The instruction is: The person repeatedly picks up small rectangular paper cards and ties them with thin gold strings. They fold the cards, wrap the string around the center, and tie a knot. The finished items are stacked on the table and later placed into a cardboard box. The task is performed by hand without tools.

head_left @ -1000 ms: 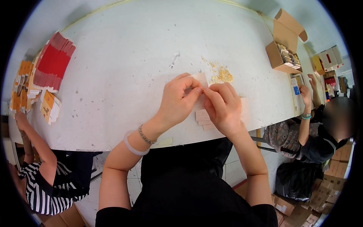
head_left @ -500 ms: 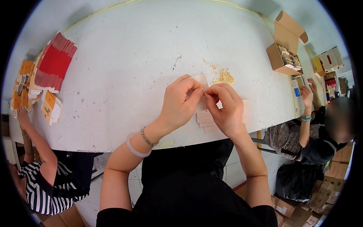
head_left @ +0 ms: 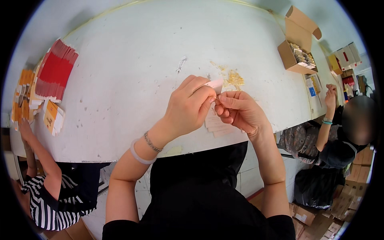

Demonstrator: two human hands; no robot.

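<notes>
My left hand [head_left: 188, 103] is closed on a pale pink card [head_left: 216, 84], whose far end sticks out beyond the fingers. Its thumb and forefinger meet the fingertips of my right hand [head_left: 240, 109], which is closed in a pinch. What the right fingers grip is too small and too covered to make out. Just beyond the hands lies a loose pile of small gold-coloured pieces [head_left: 235, 78], shaped like little clips or pins. Under and below the right hand, several pale pink cards [head_left: 218, 127] overlap on the white table [head_left: 132, 92].
Red folded packets [head_left: 56, 72] and orange-and-white boxes [head_left: 52, 116] lie at the left, beside a co-worker's hand [head_left: 26, 130]. An open cardboard box [head_left: 294, 60] filled with small packets stands at the far right, near another person's hand [head_left: 331, 98].
The card in my left hand has tipped from standing nearly upright to lying flatter. My right hand has rolled palm upward, its fingers curled, still touching the left fingertips. The view has shifted slightly.
</notes>
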